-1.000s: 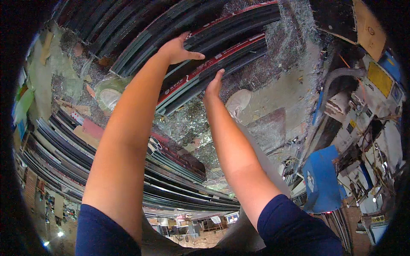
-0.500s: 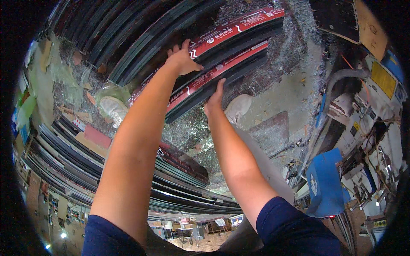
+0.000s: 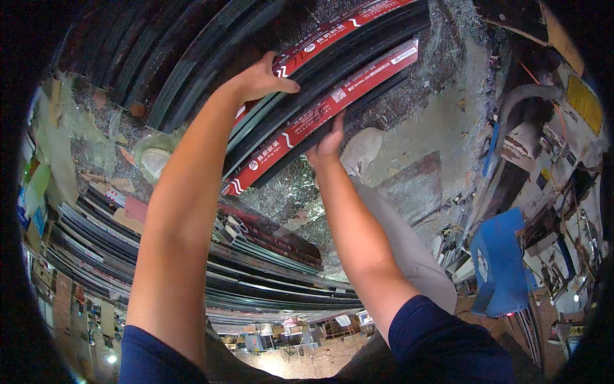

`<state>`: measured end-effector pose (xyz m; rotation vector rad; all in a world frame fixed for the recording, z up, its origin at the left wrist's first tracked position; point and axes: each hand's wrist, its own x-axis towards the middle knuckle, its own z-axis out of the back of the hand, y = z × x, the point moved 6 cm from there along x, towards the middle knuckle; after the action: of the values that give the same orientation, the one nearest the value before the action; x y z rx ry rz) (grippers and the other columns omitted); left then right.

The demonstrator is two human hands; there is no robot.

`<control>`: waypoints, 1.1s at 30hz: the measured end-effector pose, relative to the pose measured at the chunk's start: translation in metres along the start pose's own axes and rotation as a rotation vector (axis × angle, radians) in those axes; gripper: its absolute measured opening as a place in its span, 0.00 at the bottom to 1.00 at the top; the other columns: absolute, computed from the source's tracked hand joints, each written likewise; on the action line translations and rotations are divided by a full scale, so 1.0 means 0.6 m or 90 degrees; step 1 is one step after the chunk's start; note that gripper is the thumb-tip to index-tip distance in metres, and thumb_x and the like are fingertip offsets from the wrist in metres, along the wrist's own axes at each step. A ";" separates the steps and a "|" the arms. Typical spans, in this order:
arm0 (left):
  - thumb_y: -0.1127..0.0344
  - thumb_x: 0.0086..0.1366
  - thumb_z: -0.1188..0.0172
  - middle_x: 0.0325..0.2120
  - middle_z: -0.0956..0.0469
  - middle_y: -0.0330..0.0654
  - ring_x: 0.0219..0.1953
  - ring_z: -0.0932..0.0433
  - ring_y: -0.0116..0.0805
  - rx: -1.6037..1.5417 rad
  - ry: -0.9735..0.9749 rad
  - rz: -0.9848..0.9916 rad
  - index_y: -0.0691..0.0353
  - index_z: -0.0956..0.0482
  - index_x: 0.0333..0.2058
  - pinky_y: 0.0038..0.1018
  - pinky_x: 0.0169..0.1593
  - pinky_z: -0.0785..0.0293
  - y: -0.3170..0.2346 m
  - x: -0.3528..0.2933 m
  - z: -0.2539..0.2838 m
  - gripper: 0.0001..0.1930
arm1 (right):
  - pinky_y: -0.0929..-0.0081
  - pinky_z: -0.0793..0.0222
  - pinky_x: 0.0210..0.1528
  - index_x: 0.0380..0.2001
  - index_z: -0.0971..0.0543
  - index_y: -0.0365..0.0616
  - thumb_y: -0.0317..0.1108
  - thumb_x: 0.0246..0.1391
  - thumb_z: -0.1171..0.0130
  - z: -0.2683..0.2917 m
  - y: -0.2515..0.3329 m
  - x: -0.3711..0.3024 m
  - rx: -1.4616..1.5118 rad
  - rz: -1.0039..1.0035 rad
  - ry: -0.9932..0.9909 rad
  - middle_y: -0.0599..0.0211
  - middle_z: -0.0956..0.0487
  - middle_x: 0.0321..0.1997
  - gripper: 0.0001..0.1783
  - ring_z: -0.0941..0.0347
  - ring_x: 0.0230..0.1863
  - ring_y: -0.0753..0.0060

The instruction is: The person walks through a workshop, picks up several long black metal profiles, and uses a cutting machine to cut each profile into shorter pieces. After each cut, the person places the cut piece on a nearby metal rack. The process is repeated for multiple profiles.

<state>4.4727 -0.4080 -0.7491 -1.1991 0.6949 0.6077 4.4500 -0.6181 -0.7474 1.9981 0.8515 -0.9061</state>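
A bundle of long dark metal profiles (image 3: pixel 332 83) wrapped in red printed film sits lifted clear of the shaving-strewn floor at upper centre of the frame, apparently mid-carry and not yet set down. The left hand (image 3: pixel 265 80) curls its fingers over the bundle's upper edge, while the right hand (image 3: pixel 327 142) cups its lower edge from beneath. Further profile stacks (image 3: pixel 192 256) lie at lower left, a blue bin (image 3: pixel 502 259) at right, a yellow sign (image 3: pixel 583 102) at upper right.

A metal workshop: stacked dark aluminium profiles (image 3: pixel 192 269), glittering metal shavings (image 3: pixel 294 192) on the floor, cluttered machinery (image 3: pixel 556 192).
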 end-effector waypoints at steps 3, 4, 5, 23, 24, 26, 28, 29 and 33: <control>0.50 0.36 0.31 0.50 0.30 0.58 0.53 0.31 0.45 -0.127 0.029 -0.037 0.72 0.42 0.58 0.30 0.58 0.40 -0.005 -0.012 -0.011 0.51 | 0.60 0.41 0.60 0.57 0.34 0.47 0.62 0.58 0.58 -0.016 0.020 -0.022 0.012 -0.017 0.012 0.65 0.30 0.56 0.34 0.35 0.57 0.60; 0.51 0.37 0.32 0.50 0.30 0.57 0.53 0.31 0.45 -0.177 0.042 -0.019 0.71 0.42 0.58 0.30 0.58 0.40 -0.021 -0.028 -0.014 0.51 | 0.60 0.39 0.58 0.55 0.33 0.48 0.61 0.58 0.57 -0.012 0.031 -0.034 0.018 -0.018 0.004 0.65 0.28 0.54 0.32 0.33 0.55 0.61; 0.51 0.37 0.32 0.50 0.30 0.56 0.52 0.31 0.44 -0.227 0.055 -0.001 0.71 0.41 0.58 0.30 0.58 0.40 -0.037 -0.048 -0.019 0.50 | 0.60 0.38 0.58 0.55 0.32 0.47 0.60 0.58 0.57 -0.006 0.041 -0.044 0.010 -0.016 -0.008 0.65 0.28 0.54 0.32 0.33 0.54 0.61; 0.53 0.36 0.30 0.51 0.33 0.55 0.55 0.34 0.44 -0.296 0.104 -0.097 0.69 0.45 0.60 0.30 0.60 0.43 -0.254 -0.293 0.107 0.53 | 0.55 0.43 0.62 0.60 0.38 0.47 0.62 0.55 0.56 -0.194 0.160 -0.315 0.004 0.058 0.035 0.62 0.33 0.60 0.38 0.37 0.59 0.57; 0.53 0.37 0.31 0.52 0.33 0.54 0.55 0.35 0.43 -0.296 0.116 -0.108 0.68 0.45 0.61 0.30 0.60 0.44 -0.287 -0.317 0.134 0.52 | 0.56 0.44 0.62 0.60 0.38 0.47 0.62 0.56 0.57 -0.225 0.175 -0.334 -0.013 0.084 0.054 0.63 0.33 0.59 0.37 0.37 0.59 0.58; 0.54 0.39 0.31 0.53 0.34 0.51 0.57 0.37 0.41 -0.331 0.129 -0.118 0.66 0.45 0.61 0.30 0.61 0.45 -0.341 -0.383 0.195 0.51 | 0.56 0.43 0.62 0.60 0.38 0.46 0.60 0.57 0.57 -0.294 0.191 -0.386 -0.035 0.073 0.075 0.62 0.33 0.59 0.36 0.37 0.59 0.58; 0.55 0.40 0.31 0.53 0.34 0.49 0.57 0.37 0.40 -0.345 0.134 -0.132 0.65 0.44 0.61 0.29 0.60 0.44 -0.356 -0.450 0.264 0.49 | 0.59 0.42 0.62 0.59 0.38 0.44 0.57 0.58 0.54 -0.364 0.193 -0.439 -0.080 0.052 0.116 0.61 0.32 0.59 0.34 0.36 0.59 0.58; 0.56 0.41 0.32 0.53 0.34 0.48 0.57 0.37 0.39 -0.355 0.130 -0.143 0.65 0.44 0.61 0.29 0.60 0.44 -0.355 -0.489 0.296 0.49 | 0.59 0.42 0.62 0.59 0.37 0.44 0.57 0.58 0.54 -0.389 0.181 -0.464 -0.093 0.012 0.125 0.61 0.32 0.59 0.34 0.36 0.59 0.58; 0.57 0.41 0.32 0.54 0.33 0.44 0.56 0.36 0.36 -0.420 0.036 -0.153 0.63 0.43 0.61 0.31 0.61 0.44 -0.342 -0.709 0.418 0.48 | 0.62 0.42 0.62 0.59 0.36 0.43 0.56 0.58 0.51 -0.529 0.136 -0.603 -0.191 -0.126 0.226 0.62 0.31 0.58 0.34 0.36 0.59 0.60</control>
<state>4.3890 -0.2435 -0.2472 -1.8866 0.3889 0.6201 4.4209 -0.4817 -0.2796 1.8563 1.3195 -0.4934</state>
